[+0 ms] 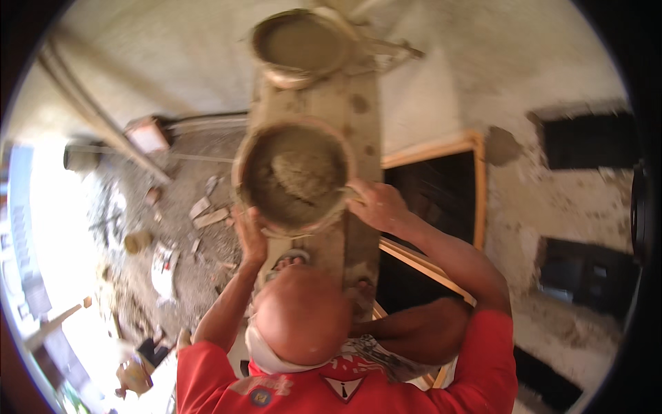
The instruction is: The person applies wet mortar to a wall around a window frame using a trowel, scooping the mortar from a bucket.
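A round basin (243,165) of wet grey mortar (303,169) rests on a wooden plank in front of me. A lumpy heap stands up in the middle of the mortar. My left hand (249,233) holds the basin's near left edge, its fingers against the outer wall. On the right side, my right hand (376,205) is closed at the rim. A pale strip shows by its fingers; I cannot make out whether it is a handle or part of the rim. My bent knees and a sandalled foot (291,259) are just behind the basin.
Farther along the plank (324,103) stands a second basin (265,58) of mortar. Rubble (210,217) and a yellowish bucket (138,241) lie on the ground below left. A wooden frame (480,193) with dark openings is at right, beside a rough wall (517,207).
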The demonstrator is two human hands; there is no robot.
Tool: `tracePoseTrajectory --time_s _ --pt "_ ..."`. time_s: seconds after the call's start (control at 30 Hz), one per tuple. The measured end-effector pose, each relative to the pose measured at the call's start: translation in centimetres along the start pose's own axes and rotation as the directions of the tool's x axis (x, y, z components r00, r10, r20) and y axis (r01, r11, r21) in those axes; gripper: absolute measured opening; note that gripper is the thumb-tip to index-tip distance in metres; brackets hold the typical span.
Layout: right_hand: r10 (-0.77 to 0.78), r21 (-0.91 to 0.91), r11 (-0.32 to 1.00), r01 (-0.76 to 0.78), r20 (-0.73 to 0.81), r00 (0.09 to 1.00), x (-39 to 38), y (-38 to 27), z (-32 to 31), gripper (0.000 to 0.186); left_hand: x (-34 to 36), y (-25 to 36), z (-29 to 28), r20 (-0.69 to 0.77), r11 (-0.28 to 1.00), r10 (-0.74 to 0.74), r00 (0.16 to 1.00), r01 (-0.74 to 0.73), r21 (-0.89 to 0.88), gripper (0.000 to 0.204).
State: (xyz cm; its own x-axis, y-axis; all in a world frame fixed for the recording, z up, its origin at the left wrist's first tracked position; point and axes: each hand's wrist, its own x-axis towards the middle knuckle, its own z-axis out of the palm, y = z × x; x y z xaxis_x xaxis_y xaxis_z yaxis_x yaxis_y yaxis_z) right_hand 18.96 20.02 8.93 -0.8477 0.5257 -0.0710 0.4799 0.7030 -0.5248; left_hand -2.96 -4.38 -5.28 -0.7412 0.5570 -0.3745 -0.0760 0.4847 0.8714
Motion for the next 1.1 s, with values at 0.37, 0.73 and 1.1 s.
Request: tracePoseTrajectory --time_s 0.37,0.73,1.1 --pt "0.241 0.146 0.963 -0.227 -0.087 0.967 -5.1 0.1 -15.5 0.044 -1.7 3.8 1.7 -0.056 0.947 -0.090 0.994 0.068 -0.315 0.092" --pt "0.580 0.697 0.627 -0.347 -0.120 0.806 -11.9 8.2 -25.9 0.043 -0.5 2.7 0.7 -0.071 0.925 0.047 0.996 -0.070 -0.374 0.086" --pt "0.601 0.219 0.708 -0.672 -0.686 0.410 -18.5 10.9 -29.3 0.036 -1.0 2.3 0.3 -0.117 0.954 0.033 0.993 -0.067 -0.294 0.080"
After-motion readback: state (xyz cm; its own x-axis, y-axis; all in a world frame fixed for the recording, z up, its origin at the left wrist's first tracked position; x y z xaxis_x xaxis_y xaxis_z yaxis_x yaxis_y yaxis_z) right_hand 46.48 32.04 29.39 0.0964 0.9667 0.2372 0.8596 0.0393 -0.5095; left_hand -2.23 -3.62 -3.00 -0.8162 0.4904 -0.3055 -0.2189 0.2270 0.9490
